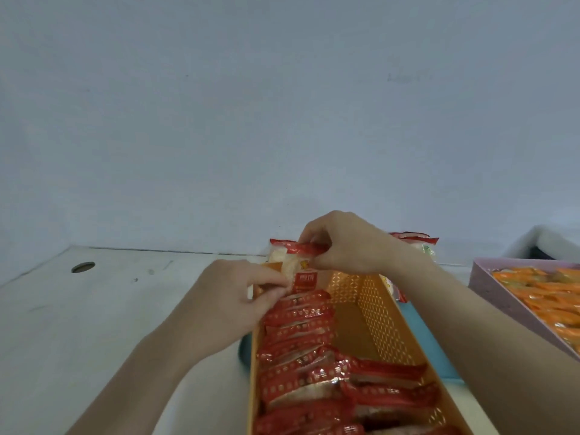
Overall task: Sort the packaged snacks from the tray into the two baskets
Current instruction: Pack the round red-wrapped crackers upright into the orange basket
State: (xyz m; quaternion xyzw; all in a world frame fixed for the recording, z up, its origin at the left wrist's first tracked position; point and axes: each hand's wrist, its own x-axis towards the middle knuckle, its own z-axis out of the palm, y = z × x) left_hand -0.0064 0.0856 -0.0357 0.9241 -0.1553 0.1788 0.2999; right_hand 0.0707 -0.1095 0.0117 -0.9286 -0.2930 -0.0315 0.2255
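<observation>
An orange perforated basket [373,306] runs from the bottom centre toward the wall, its left side packed with several red snack packets [298,334]. At its far end a red-and-clear snack packet [295,262] stands upright. My right hand [342,243] pinches its top edge from above. My left hand [238,296] pinches its lower left side. A purple basket [489,287] at the right holds several orange packets [546,293]. A teal tray [423,334] lies under the orange basket.
More red-and-white packets [417,241] lie behind my right wrist near the wall. The white table [110,302] has a round cable hole [83,267] at the left. A white foam piece [552,240] sits at the far right.
</observation>
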